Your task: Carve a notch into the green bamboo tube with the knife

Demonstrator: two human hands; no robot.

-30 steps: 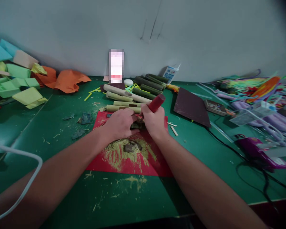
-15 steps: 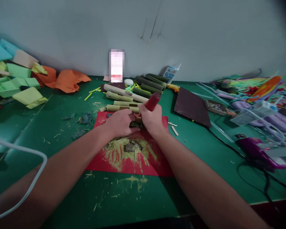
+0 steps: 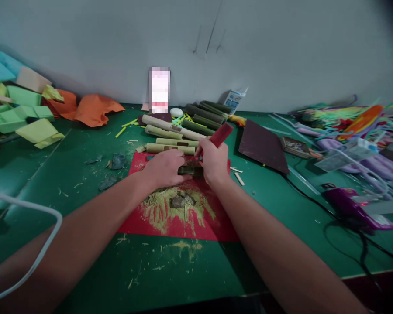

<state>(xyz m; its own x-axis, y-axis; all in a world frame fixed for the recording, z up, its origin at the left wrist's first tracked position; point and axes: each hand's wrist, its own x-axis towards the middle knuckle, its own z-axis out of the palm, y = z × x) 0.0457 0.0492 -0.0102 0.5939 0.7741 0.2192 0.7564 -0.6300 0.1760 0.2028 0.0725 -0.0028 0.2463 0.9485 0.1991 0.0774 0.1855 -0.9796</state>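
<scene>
My left hand [image 3: 165, 168] is closed round one end of a dark green bamboo tube [image 3: 191, 171], which lies crosswise over a red sheet [image 3: 131, 224]. In my right hand [image 3: 215, 161] is a red-handled tool [image 3: 222, 134], its handle leaning up and to the right. The tool's working end points down at the bamboo beside my left fingers, and its exact shape is hidden. Fine yellowish shavings [image 3: 160, 213] and a dark bamboo scrap [image 3: 182, 200] lie on the sheet in front of my hands.
Bamboo tubes [image 3: 170, 148], some with cut openings, lie behind the sheet. A dark board [image 3: 263, 146] and a purple device [image 3: 356, 209] with a black cable are at right, near colourful craft pieces [image 3: 363, 126]. Folded papers [image 3: 26, 115] fill the left; a white cable [image 3: 49, 209] crosses the front left.
My right hand has shifted slightly right, and the red handle now tilts further right. More of the bamboo tube shows between my hands. My left hand stays nearly in place.
</scene>
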